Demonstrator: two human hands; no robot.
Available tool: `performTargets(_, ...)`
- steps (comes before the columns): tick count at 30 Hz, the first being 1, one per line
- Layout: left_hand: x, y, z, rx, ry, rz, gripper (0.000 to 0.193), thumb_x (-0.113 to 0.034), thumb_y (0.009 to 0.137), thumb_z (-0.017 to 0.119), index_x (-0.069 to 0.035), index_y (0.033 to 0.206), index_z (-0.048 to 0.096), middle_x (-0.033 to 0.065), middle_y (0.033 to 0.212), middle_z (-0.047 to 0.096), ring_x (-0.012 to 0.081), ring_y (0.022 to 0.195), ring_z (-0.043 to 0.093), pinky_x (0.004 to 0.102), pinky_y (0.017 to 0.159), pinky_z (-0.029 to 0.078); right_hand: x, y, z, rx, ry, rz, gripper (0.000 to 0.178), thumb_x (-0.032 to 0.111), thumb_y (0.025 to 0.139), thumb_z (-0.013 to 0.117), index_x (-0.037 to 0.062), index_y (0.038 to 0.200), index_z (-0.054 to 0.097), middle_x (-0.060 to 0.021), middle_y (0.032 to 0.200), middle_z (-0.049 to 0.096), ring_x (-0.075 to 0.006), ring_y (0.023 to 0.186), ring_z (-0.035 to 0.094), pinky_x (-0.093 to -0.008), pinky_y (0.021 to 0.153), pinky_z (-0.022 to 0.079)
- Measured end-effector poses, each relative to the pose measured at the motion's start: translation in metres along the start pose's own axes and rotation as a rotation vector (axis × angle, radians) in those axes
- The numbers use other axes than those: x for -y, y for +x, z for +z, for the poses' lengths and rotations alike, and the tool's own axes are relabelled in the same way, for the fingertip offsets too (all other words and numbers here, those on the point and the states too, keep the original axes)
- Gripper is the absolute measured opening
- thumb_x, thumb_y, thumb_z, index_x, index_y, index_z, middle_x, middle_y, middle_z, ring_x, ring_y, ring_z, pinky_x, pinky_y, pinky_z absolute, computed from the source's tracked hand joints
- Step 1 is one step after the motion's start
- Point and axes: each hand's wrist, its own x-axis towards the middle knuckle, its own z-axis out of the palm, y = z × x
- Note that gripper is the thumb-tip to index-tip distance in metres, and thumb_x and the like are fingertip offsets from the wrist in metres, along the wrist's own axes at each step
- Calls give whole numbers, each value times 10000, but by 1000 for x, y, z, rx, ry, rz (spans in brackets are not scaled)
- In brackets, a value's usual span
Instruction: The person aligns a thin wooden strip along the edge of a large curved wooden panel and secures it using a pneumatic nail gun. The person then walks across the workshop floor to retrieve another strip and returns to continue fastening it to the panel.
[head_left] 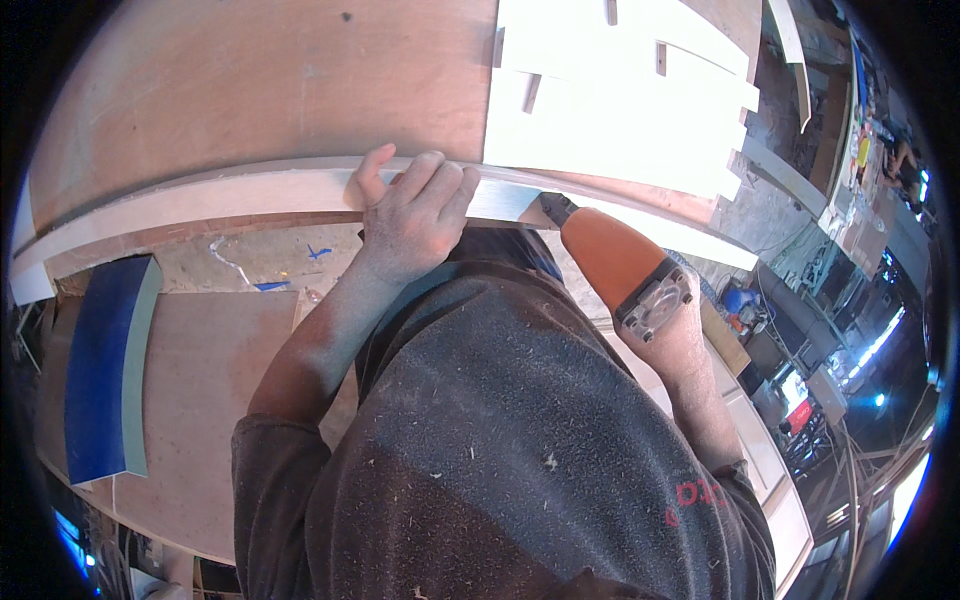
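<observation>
While a long, smooth, pale strip (250,194) along the near edge of the wooden worktop (270,90) is clasped by the left hand (416,218), fingers curled, a rounded orange tool (605,255) (dark-tipped, at the strip) is enclosed in the right hand's (682,328) grip.

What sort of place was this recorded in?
Probably a woodworking shop: an orange power tool is held at a long pale strip, a broad brown board lies beyond it, and pale dust speckles the dark shirt.

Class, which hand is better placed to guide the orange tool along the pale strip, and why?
Likely the right hand: it holds the orange tool, its dark end at the pale strip, while the left hand rests on that strip.
</observation>
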Motion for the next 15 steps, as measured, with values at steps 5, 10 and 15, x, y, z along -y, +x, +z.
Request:
performTargets(5, 1, -1, -1, 13, 5, 13, 453, -140, 733, 801, -94, 1177, 719, 1, 1055, 631, 177, 1132, 641, 588, 1178, 215, 0, 3, 1, 16, -188, -58, 412, 216, 853, 764, 59, 1229, 703, -126, 1115, 759, -310, 1091, 734, -445, 989, 553)
performTargets(10, -1, 2, -6, 36, 24, -33, 344, -135, 858, 746, -127, 1202, 729, -8, 1106, 608, 165, 1171, 591, 605, 1154, 205, -2, 1, 4, -77, -191, -57, 519, 301, 795, 910, 78, 1229, 732, -129, 1057, 761, -281, 1016, 769, -423, 942, 598)
performTargets(15, 24, -12, -38, 33, 149, -175, 414, -168, 828, 813, -172, 1234, 735, -10, 1194, 591, 180, 1220, 566, 608, 1127, 207, -7, 2, 8, -83, 49, -89, 501, 306, 801, 896, 70, 1213, 735, -118, 998, 767, -274, 975, 769, -430, 909, 601)
